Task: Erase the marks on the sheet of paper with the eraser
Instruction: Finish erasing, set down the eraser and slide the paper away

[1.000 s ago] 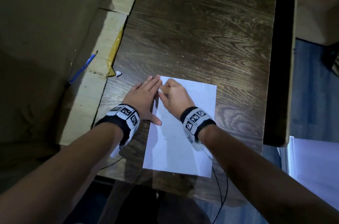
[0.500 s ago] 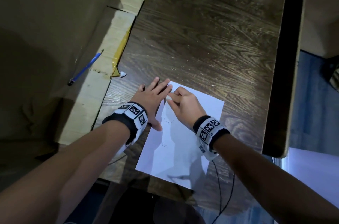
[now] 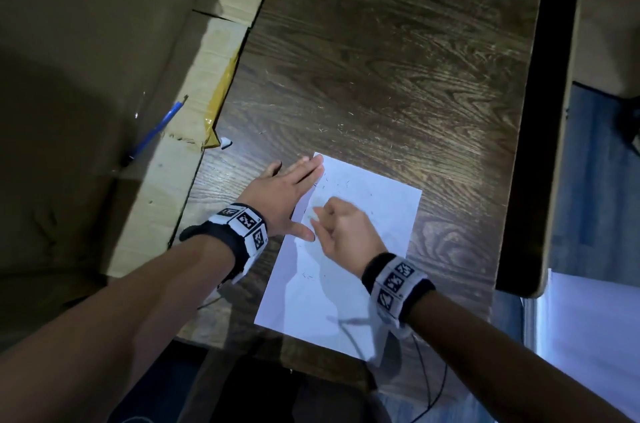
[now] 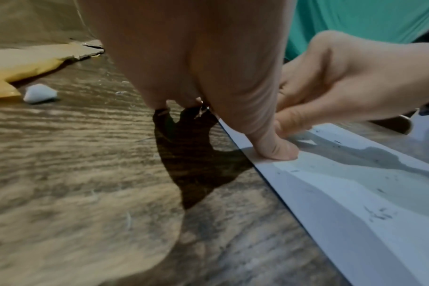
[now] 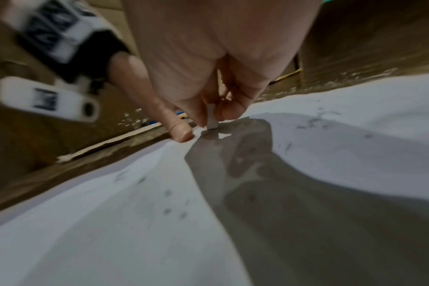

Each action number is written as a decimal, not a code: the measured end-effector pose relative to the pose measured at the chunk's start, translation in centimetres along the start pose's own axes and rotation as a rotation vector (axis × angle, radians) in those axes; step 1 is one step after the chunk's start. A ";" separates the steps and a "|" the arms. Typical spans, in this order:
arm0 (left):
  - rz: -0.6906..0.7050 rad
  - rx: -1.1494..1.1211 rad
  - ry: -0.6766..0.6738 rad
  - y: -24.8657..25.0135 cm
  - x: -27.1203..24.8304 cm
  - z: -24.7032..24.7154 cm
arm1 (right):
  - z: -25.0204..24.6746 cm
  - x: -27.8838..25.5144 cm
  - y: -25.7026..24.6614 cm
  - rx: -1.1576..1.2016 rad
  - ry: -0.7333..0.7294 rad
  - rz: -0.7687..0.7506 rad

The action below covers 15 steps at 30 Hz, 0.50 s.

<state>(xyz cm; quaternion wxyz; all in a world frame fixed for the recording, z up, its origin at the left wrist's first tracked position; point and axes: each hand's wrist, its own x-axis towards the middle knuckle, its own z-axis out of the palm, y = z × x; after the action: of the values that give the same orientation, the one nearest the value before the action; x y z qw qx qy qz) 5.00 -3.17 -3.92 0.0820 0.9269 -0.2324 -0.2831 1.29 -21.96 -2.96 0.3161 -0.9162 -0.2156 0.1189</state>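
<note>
Small white eraser [image 5: 211, 121] pinched by right hand [image 3: 346, 232], tip on white paper sheet [image 3: 377, 194] | sheet at surface's [image 3: 381, 76] near edge | left hand [image 3: 280, 197] flat, pinning sheet's left edge | far half bare wood

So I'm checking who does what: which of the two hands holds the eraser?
The right hand: it pinches the small white eraser against the paper. The left hand lies flat, holding the sheet's edge.
</note>
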 end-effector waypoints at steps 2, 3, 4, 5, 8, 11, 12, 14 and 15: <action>-0.011 0.008 -0.013 0.3 -0.2 -0.1 | -1.2 0.3 -0.2 -0.021 -0.099 -0.062; -0.017 0.003 -0.018 0.4 -0.2 -0.2 | -1.9 1.5 0.2 -0.024 -0.080 -0.068; -0.023 -0.001 -0.024 0.4 -0.2 -0.3 | -2.3 2.9 0.6 -0.034 -0.010 -0.062; -0.029 -0.002 -0.031 0.5 -0.3 -0.4 | -2.5 4.0 1.1 -0.046 0.071 -0.039; -0.041 0.003 -0.041 0.8 -0.3 -0.7 | -0.7 2.0 0.8 -0.007 0.101 0.076; -0.053 0.010 -0.045 1.0 -0.3 -0.8 | -0.2 -1.3 -0.1 0.039 -0.098 0.005; -0.055 0.010 -0.051 1.0 -0.3 -0.8 | -0.8 -0.6 0.2 0.014 -0.134 -0.032; -0.056 0.007 -0.056 1.0 -0.3 -0.9 | -1.8 2.0 0.6 -0.028 -0.068 -0.056; -0.056 0.007 -0.055 1.1 -0.3 -1.0 | -2.0 3.1 0.5 -0.039 0.011 -0.038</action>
<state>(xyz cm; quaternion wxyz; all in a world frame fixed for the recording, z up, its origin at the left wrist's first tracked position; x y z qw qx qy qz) 4.88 -3.96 -2.67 0.0646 0.9252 -0.2097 -0.3098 4.85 -21.95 -2.01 0.3017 -0.9186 -0.2335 0.1036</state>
